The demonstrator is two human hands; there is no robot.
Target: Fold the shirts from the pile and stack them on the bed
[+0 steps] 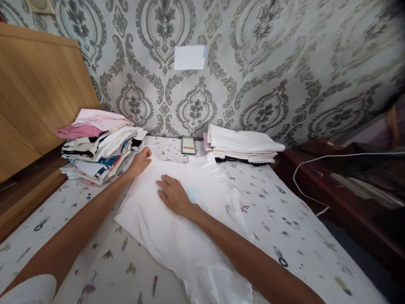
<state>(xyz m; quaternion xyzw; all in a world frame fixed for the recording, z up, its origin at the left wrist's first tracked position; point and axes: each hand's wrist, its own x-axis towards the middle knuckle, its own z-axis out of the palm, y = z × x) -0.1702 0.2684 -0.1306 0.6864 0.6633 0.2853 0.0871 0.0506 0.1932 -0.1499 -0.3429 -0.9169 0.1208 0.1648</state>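
Note:
A white shirt [199, 231] lies spread over the patterned sheet in front of me, its lower part rumpled toward my body. With finger and thumb pinched together, my left hand [140, 162] grips the shirt at its far left corner. My right hand [175, 194] rests flat on the upper part of the shirt, fingers stretched out and nothing held. A pale blue patch shows on the cloth just right of that hand.
A tall pile of clothes [101, 146] stands at the left by a wooden cabinet [38, 97]. A neat folded stack [242, 144] sits at the back right. Between them lies a small boxy item [188, 145]. A white cable [299, 177] curls over the dark red edge at right.

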